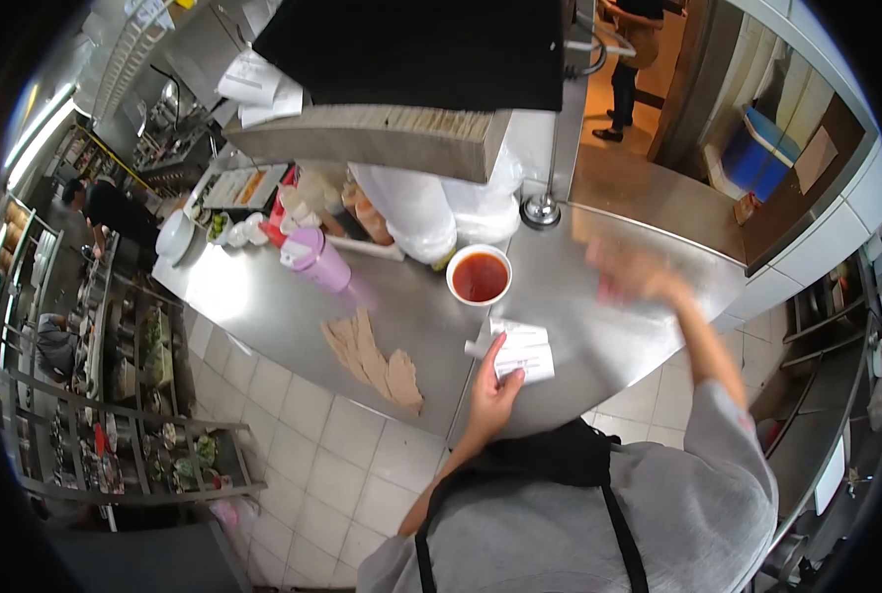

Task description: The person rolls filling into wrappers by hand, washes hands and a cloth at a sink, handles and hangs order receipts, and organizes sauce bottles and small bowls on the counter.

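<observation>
Over the steel counter, its back partly hidden by bottles, the right hand is too blurred to tell its grip, while the left hand, apart from it and near a white bowl of red liquid, clamps paper slips with unreadable print.

- I'm looking at a shiny steel tabletop, a seam crossing it.
- Beside that seam I see a white bowl of red liquid.
- Left of the bowl in my view stands a lidded purple cup.
- Crumpled brown paper lies nearer the front edge.
- Behind the bowl I make out plastic-wrapped white stacks and a round metal base.
</observation>
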### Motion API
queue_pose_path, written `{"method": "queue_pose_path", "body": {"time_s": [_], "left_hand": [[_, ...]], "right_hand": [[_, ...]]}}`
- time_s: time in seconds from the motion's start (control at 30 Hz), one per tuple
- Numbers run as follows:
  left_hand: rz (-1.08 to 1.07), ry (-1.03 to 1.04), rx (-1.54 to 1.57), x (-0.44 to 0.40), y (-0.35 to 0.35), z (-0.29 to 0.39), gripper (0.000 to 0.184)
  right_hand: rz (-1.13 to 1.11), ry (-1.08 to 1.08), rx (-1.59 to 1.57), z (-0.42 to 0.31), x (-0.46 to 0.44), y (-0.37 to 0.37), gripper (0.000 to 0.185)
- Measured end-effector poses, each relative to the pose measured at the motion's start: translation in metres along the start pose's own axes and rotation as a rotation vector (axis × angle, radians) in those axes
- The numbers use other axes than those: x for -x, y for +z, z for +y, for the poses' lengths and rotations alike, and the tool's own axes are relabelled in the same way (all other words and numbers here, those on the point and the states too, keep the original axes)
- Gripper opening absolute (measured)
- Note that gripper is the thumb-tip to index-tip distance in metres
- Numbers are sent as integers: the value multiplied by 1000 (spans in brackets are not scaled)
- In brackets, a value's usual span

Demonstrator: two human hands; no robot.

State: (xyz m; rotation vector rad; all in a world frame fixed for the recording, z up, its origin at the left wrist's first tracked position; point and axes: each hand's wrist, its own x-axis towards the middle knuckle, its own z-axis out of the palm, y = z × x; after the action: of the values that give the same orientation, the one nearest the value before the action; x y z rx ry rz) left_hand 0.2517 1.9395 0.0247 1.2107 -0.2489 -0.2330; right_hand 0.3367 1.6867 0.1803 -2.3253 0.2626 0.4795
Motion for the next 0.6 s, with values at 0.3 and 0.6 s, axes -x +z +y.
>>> {"method": "queue_pose_path", "body": {"time_s": [0.3,0.6], "left_hand": [[-231,-94,-226,12,-22,-30,61],[-168,-297,-159,26,-39,19,58]], "right_hand": [[-63,113,-913,64,7,179,33],[-47,94,-1351,53,6,216,22]]}}
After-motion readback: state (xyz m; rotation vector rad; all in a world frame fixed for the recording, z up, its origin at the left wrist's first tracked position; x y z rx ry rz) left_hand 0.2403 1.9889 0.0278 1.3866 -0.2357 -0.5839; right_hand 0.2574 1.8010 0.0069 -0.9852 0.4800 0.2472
